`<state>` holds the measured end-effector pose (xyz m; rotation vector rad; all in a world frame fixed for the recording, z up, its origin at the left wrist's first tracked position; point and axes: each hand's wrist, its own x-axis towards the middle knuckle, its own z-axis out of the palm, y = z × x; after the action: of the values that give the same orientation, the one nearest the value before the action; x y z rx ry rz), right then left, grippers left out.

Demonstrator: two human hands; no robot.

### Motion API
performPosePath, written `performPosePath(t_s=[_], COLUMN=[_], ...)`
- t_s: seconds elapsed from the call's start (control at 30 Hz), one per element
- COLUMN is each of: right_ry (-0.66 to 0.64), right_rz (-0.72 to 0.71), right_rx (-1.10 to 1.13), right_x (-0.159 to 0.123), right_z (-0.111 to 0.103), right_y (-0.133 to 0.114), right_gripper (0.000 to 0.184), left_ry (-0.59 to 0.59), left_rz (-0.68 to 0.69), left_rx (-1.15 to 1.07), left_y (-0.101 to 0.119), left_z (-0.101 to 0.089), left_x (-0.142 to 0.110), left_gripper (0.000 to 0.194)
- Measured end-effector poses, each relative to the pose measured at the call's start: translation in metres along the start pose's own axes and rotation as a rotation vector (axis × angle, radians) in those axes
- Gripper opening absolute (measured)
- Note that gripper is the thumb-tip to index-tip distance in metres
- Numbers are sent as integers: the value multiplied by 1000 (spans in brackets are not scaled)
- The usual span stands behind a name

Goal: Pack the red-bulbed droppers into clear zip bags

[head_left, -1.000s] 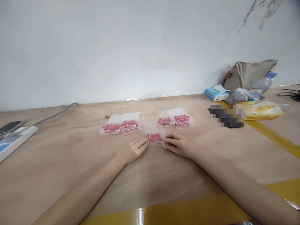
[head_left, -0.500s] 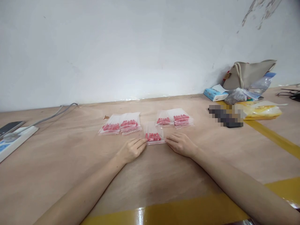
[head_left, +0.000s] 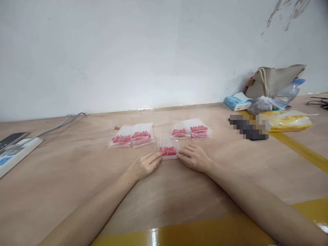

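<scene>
A clear zip bag (head_left: pixel 166 140) lies flat on the table between my hands, with several small red pieces (head_left: pixel 167 151) in a row inside it. My left hand (head_left: pixel 146 165) pinches the bag's lower left corner, its fingers pressed together. At the lower right corner, my right hand (head_left: pixel 193 158) has its fingertips closed on the bag's edge. Beyond, to the left, lie two stacks of similar bags (head_left: pixel 140 139) with red pieces. Two more groups of bags (head_left: pixel 200 131) rest beyond and to the right.
A white power strip (head_left: pixel 20 155) with a grey cable and a phone (head_left: pixel 11 140) are at the left. At the right sit a blue tissue pack (head_left: pixel 237 101), a beige bag (head_left: pixel 278 80), a yellow package (head_left: pixel 289 122) and a dark, partly blurred object (head_left: pixel 256 135). A wall stands behind.
My right hand has shifted slightly left, its fingertips now at the bag's lower right corner. My left hand stays almost where it was, and the stacks have not moved.
</scene>
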<state>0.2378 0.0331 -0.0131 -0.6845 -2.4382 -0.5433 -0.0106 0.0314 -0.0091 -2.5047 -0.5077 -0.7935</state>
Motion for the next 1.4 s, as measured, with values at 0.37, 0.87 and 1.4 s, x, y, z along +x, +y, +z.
performPosePath(t_s=[0.37,0.87,1.4], right_ry=[-17,43,-53], right_rz=[6,-112,114], right_rx=[-39,-108,-205], right_x=[0,31,-7], right_z=[-2,18,-5], right_y=[-2,-28,-4], right_gripper=[26,24,27], left_ry=[-30,7,39], left_rz=[27,2,-26], left_rx=[-102,-132,-150], left_y=[1,3,-1], left_z=[3,1,4], left_x=[5,5,-2], left_gripper=[19,17,14])
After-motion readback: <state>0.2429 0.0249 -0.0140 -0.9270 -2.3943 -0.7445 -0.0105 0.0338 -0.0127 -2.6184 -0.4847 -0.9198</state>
